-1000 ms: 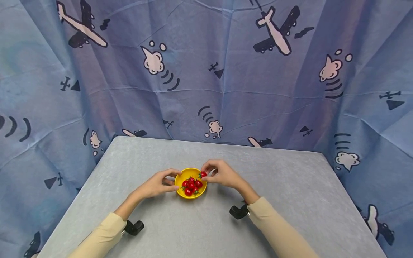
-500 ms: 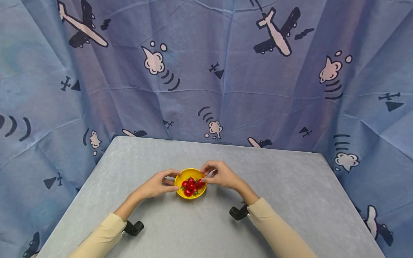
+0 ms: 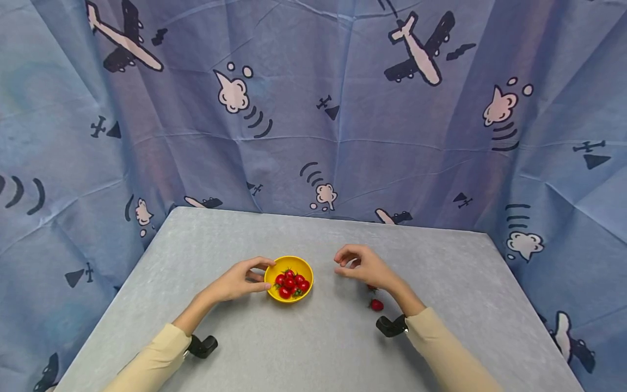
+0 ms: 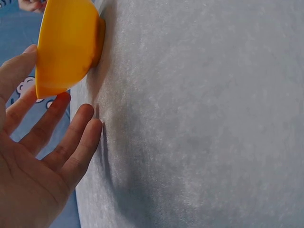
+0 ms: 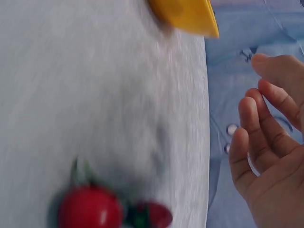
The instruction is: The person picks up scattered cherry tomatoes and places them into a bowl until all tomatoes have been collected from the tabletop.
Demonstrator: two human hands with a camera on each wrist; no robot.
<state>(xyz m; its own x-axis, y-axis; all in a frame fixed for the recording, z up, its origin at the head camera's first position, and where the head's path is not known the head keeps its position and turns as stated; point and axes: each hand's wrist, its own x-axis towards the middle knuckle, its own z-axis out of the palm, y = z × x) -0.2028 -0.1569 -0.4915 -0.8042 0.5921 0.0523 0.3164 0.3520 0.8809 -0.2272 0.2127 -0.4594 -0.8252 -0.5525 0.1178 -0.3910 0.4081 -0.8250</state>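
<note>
A yellow bowl (image 3: pixel 303 265) on the table holds several red cherry tomatoes (image 3: pixel 290 282) with green tops. My left hand (image 3: pixel 240 280) holds the bowl's left side, thumb and index fingertip at the rim. In the left wrist view the thumb and fingers lie about the bowl (image 4: pixel 66 47), the last two fingers apart from it. To the right of the bowl, my right hand (image 3: pixel 364 267) is raised with loosely curved fingers and nothing between them. Under its wrist lies a cherry tomato (image 5: pixel 90 209); beyond it is a darker red fruit (image 5: pixel 154 214) with a green top.
The grey table (image 3: pixel 294 348) ends at a blue curtain (image 3: pixel 294 136) printed with planes, which hangs behind and at both sides. A black wrist camera (image 3: pixel 203 347) juts from the left wrist, and another black camera (image 3: pixel 391 326) from the right.
The right hand released a cherry tomato into the bowl's right side, then moved right, away from the bowl. Two red fruits on the table now show beneath its wrist. The left hand stayed in place.
</note>
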